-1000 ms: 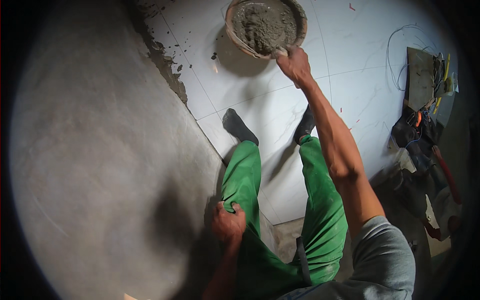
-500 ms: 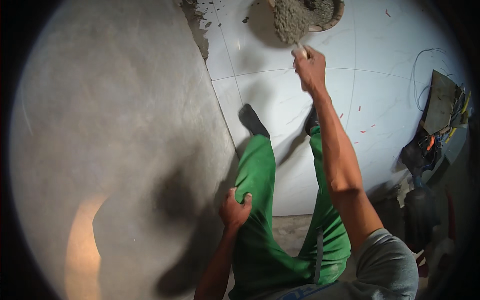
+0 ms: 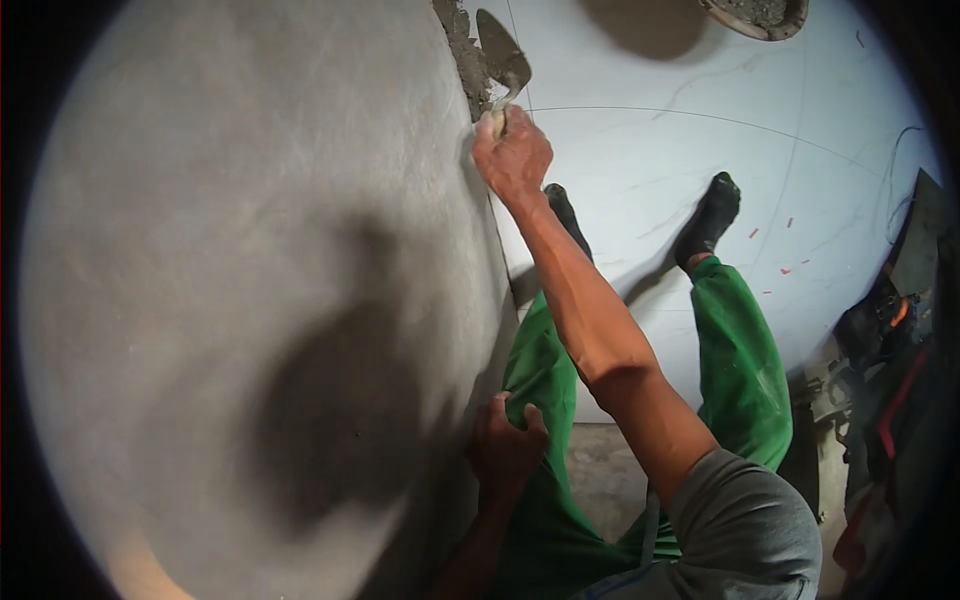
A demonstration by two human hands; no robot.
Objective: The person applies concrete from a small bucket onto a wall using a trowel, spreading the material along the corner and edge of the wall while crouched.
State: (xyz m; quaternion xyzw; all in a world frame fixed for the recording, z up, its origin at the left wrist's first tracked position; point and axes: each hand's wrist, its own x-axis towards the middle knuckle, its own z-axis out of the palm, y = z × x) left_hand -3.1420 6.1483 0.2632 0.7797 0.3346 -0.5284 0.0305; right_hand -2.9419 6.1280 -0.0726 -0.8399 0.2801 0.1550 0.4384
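My right hand [image 3: 513, 155] is closed round the handle of a pointed trowel [image 3: 503, 50]. Its blade reaches beyond my fist, beside a strip of wet grey mortar [image 3: 465, 60] that runs along the joint between the tiles and a grey cement surface. Little mortar shows on the blade's visible face. My left hand [image 3: 508, 440] rests on my left leg near the knee, its thumb apart from the fingers and no tool in it. A round bowl [image 3: 757, 28] of mortar is cut off by the top edge, right of the trowel.
Large white tiles [image 3: 640, 160] lie under my feet, with small red scraps scattered to the right. The plain grey cement surface [image 3: 240, 200] fills the left side. At the right edge there is a pile of dark odds and ends [image 3: 880, 320] with loose wire near it.
My right hand has swung left with the trowel, from beside the bowl to the mortar strip. The mortar heaped on the blade no longer shows there. My left hand stays on my leg.
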